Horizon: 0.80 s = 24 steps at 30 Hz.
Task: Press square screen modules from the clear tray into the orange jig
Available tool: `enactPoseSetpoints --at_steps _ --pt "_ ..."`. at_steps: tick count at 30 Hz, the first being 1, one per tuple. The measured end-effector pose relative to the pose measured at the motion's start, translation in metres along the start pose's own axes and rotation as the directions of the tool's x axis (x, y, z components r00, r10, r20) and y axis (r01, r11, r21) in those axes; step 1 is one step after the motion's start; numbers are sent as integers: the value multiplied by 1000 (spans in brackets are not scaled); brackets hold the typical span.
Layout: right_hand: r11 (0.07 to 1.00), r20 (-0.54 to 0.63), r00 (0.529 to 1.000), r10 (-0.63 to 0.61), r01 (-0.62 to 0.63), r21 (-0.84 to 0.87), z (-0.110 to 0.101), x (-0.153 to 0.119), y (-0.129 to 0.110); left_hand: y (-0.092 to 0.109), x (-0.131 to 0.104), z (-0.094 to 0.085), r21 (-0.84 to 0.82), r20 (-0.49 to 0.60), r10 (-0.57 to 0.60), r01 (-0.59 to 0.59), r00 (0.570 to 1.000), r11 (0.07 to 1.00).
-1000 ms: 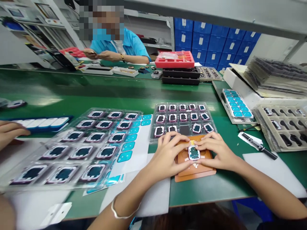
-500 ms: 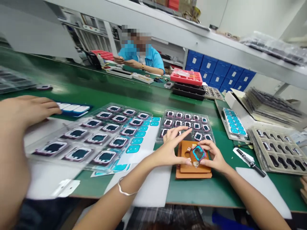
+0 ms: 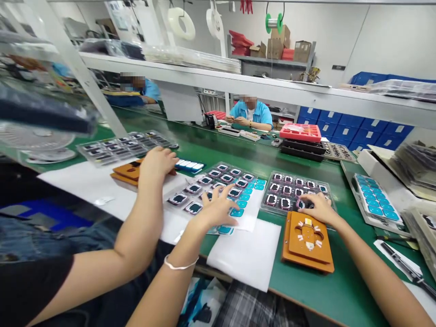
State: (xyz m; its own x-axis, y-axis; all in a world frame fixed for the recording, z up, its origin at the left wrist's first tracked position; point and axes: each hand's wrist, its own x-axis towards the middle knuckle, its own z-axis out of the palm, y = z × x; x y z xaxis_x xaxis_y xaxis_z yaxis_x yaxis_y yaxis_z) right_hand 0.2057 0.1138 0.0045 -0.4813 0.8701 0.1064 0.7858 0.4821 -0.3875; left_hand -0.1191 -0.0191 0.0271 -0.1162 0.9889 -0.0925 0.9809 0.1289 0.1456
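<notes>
The orange jig (image 3: 308, 240) now lies bare on the green table (image 3: 340, 290), its centre seat showing only small white pins; half a second ago the right hand was tipping a purple-framed screen part up off it, and a second ago both hands were pressing that part down there. The right hand (image 3: 318, 208) has moved to the far tray (image 3: 295, 190), at its near right corner, fingers curled over a pocket; a purple frame (image 3: 299, 204) shows at its fingertips, though I cannot tell whether it is pinched or already let go. The left hand (image 3: 218, 209) has swung away to the left and lies spread, fingers apart, on the sheet of blue stickers (image 3: 243, 202) beside the clear tray of frames (image 3: 218, 179), holding nothing that I can see. I judge that the pressed part is going into the tray and a fresh cycle begins. A co-worker's hand (image 3: 158, 164) rests on another orange jig (image 3: 131, 171) further left.
</notes>
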Motion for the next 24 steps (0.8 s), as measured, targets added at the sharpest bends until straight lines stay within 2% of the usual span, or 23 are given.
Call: enactPoseSetpoints --at_steps 4,11,17,24 --pt "1000 -2 1000 11 -11 20 10 -1 5 -3 22 -1 33 62 -26 24 998 999" --pt "1000 -18 1000 17 -17 20 14 -5 5 -3 49 -3 68 200 -8 -6 980 998" --pt "1000 -26 1000 -1 1 22 19 -2 10 1 53 -3 65 269 15 -34 963 997" --pt "995 -27 996 -88 89 37 23 3 15 0 50 -2 83 248 -10 -11 969 997"
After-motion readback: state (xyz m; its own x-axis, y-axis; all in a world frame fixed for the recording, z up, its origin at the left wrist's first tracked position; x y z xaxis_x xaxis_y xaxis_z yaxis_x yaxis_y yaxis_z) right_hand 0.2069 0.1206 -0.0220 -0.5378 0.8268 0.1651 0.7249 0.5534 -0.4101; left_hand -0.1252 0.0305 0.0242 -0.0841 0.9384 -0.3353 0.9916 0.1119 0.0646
